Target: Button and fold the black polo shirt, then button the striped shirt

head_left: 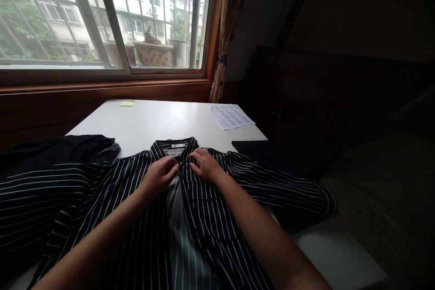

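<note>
A black shirt with thin white stripes [217, 217] lies spread front-up on a white table [152, 120], collar toward the window. Its front is open below the collar, showing the paler inside. My left hand [159, 174] pinches the left front edge just below the collar. My right hand [204, 163] grips the right front edge beside it, fingers curled on the cloth. Both hands nearly meet at the shirt's top. One sleeve reaches out to the right [299, 195], the other to the left.
A dark garment [68, 145] lies on the table's left. A printed sheet [231, 115] and a yellow sticky note [127, 103] sit near the far edge. A dark flat object [251, 147] lies at the table's right edge. Behind is a barred window; dark furniture stands right.
</note>
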The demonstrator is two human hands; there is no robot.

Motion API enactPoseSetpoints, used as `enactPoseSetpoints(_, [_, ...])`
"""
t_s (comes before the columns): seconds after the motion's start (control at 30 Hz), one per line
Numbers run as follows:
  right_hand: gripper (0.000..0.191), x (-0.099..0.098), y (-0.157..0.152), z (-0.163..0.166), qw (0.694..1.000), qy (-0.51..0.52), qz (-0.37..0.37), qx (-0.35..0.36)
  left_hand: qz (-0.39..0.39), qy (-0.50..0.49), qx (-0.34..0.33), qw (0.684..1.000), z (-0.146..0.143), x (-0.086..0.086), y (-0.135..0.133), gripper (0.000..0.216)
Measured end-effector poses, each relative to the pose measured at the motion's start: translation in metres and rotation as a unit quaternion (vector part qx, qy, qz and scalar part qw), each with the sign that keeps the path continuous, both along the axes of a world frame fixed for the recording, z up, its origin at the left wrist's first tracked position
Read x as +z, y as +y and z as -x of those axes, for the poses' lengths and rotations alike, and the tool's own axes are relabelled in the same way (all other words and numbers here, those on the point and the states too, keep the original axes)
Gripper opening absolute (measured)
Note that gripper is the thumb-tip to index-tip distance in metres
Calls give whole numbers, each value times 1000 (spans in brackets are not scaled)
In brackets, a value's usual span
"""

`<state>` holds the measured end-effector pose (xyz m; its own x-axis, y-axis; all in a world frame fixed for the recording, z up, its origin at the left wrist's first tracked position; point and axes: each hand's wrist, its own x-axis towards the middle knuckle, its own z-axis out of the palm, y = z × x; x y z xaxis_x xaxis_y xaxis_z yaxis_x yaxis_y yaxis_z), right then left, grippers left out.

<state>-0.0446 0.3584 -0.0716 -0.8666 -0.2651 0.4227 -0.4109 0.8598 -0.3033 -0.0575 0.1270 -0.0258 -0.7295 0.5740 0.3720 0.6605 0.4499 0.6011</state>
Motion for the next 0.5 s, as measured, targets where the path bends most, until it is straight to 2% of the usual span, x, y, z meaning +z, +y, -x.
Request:
enactPoseSetpoints(0.1, [22,2,-2,-1,1000,2,-5,-1,76,-22,19,997,25,-3,-17,21])
enactPoseSetpoints(0.23, [20,2,-3,-2,1000,2,-7,-2,164,55,1,985,39,-14,-36,21])
enactPoseSetpoints(0.37, [22,2,-4,-3,1000,1,-13,-3,199,151,2,968,34,-28,-45,27])
enactPoseSetpoints(0.5, [25,2,-5,-8,1000,-4,-22,-2,191,185,30,964,16,-42,-53,40])
